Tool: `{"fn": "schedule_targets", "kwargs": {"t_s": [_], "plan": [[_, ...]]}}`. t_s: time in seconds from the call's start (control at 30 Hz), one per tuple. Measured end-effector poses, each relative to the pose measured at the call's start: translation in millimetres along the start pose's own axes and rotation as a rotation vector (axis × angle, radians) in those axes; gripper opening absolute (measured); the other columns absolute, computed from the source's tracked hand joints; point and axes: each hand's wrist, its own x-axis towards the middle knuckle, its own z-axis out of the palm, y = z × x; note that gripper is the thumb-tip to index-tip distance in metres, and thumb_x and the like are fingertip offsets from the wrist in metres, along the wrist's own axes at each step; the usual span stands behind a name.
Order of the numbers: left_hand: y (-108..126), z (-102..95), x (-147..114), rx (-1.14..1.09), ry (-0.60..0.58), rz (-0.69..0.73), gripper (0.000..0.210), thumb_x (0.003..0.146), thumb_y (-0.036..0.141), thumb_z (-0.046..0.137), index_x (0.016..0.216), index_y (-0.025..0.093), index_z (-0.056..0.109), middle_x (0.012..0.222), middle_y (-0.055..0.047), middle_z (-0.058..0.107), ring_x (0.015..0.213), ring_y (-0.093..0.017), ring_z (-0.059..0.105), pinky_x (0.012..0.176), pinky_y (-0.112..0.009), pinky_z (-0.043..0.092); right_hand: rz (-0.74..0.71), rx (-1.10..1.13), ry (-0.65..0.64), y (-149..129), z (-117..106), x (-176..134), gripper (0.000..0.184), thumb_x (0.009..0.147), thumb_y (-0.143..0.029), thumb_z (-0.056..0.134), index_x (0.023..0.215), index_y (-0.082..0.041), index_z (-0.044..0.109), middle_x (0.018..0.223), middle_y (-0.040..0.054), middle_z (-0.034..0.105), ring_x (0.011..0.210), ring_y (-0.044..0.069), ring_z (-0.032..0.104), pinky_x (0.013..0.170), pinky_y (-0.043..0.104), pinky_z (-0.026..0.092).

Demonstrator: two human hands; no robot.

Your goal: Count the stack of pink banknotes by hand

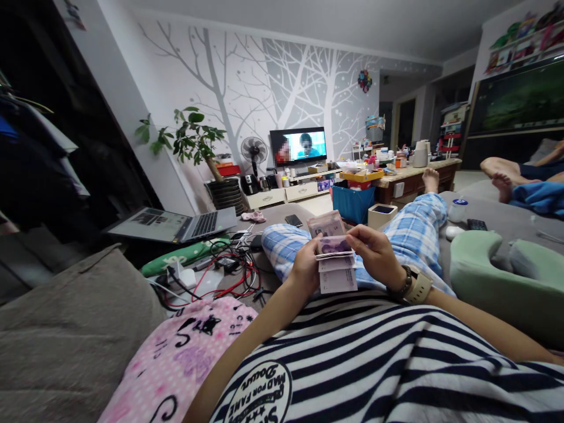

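Note:
A stack of purple-grey banknotes [337,281] is held above my lap, some notes folded over and fanned toward me. My left hand [307,262] is closed around the left side of the stack, thumb on top. At the right edge, my right hand [374,251] pinches a banknote between thumb and fingers. The upper notes stand up beyond my fingers, and one shows a "5". A watch [418,288] and a beaded bracelet [406,281] are on my right wrist. Beneath the notes are my blue plaid trousers [408,226].
Left of my legs lie tangled cables [240,273], a laptop [176,226] and a pink blanket [194,341]. A phone [293,221] lies ahead. At right are a green neck pillow [480,270], a remote [477,225] and a jar [458,210]. Another person's legs [506,176] show farther right.

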Motion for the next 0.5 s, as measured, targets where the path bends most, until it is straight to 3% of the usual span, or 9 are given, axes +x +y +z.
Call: {"fn": "schedule_targets", "kwargs": {"t_s": [0.37,0.5], "plan": [[2.9,5.3,-2.0,-0.051,0.062,-0.017,0.026,0.094,0.027,0.058,0.105,0.010,0.075,0.075,-0.009,0.077,0.072,-0.026,0.076,0.072,-0.036,0.062,0.006,0.017,-0.030,3.5,-0.1,-0.6,0.031,0.097,-0.048,0.056,0.084,-0.022,0.066,0.072,0.0012,0.062,0.069,0.017,0.054,0.066,0.030,0.044],[4.0,6.7,-3.7,-0.095,0.051,-0.059,0.033,0.099,0.027,0.049,0.111,0.007,0.073,0.075,-0.011,0.077,0.071,-0.025,0.076,0.072,-0.036,0.062,0.011,0.017,-0.040,0.5,-0.7,-0.7,0.032,0.097,-0.050,0.056,0.085,-0.022,0.067,0.072,0.0015,0.063,0.069,0.017,0.055,0.066,0.030,0.043]]}}
